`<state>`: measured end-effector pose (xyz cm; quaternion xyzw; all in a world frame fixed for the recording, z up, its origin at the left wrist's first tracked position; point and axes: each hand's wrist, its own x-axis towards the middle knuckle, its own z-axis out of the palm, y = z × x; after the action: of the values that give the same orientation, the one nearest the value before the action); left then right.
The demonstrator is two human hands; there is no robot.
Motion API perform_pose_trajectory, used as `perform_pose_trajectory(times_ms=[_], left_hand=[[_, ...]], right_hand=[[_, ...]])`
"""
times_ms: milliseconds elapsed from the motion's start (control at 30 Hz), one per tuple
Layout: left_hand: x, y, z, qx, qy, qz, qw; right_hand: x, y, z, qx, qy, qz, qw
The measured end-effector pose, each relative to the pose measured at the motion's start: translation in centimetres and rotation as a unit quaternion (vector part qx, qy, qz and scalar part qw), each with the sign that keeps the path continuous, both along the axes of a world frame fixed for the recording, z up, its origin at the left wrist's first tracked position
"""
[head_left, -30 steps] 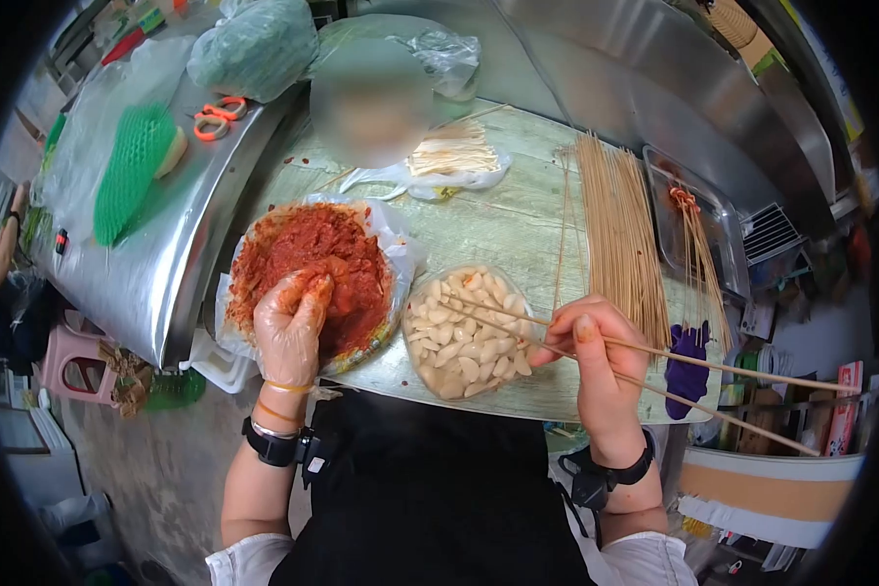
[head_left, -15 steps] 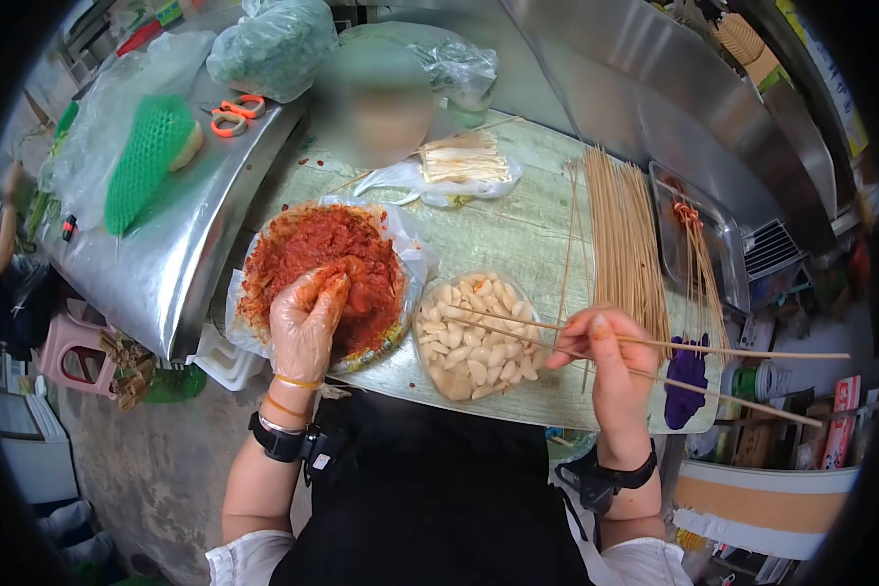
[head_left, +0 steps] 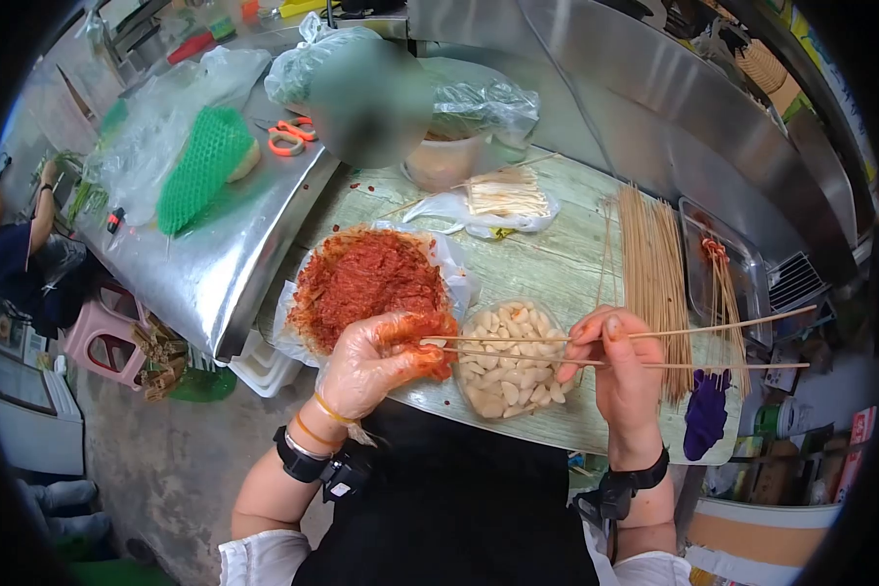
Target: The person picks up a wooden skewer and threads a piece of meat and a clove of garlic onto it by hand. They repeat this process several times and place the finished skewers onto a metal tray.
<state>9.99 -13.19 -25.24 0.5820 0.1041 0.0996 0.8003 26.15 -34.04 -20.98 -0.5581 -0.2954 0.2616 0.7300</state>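
My left hand (head_left: 359, 369) wears a clear plastic glove, its fingertips smeared red and pinched together around the points of two bamboo skewers (head_left: 728, 365). Anything else between those fingers is too covered in red to make out. Bare and ungloved, my right hand (head_left: 620, 366) grips both skewers along their middle, one above the other. Behind my left hand lies a bowl of red chilli paste (head_left: 366, 283) lined with a white plastic bag (head_left: 464, 283). Under the skewers sits a clear tub of peeled garlic cloves (head_left: 508, 386).
Bundled skewers (head_left: 654, 283) lie on the right, beside a metal tray (head_left: 752, 283) with red-topped skewers. A purple cloth (head_left: 705, 415) lies at the table's corner. Pale enoki mushrooms (head_left: 508, 192) rest behind. Orange scissors (head_left: 288, 137) and green netting (head_left: 205, 166) lie on the steel counter. Another person (head_left: 34, 254) is far left.
My left hand has come out of the chilli paste, moving right to the skewer points. My right hand still holds the skewers, now nearly level. The view has shifted, showing more on the left.
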Motion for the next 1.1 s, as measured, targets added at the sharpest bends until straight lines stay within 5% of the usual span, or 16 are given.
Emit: perform_pose_trajectory(times_ms=[200, 300, 500, 1100], left_hand=[[0.3, -1.0, -1.0, -0.057, 0.038, 0.082, 0.994], [0.6, -0.4, -3.2, -0.252, -0.087, 0.153, 0.952], [1.4, -0.9, -3.8, -0.338, -0.13, 0.191, 0.913], [1.9, -1.6, -3.4, -0.429, -0.184, 0.226, 0.855]], right_hand=[[-1.1, -0.2, 0.5, 0.001, -0.041, -0.019, 0.999], [-1.8, -0.7, 0.0, 0.056, -0.062, -0.067, 0.994], [-2.6, -0.8, -2.2, 0.041, -0.22, -0.074, 0.972], [-3.7, 0.8, -1.7, 0.012, -0.378, -0.014, 0.925]])
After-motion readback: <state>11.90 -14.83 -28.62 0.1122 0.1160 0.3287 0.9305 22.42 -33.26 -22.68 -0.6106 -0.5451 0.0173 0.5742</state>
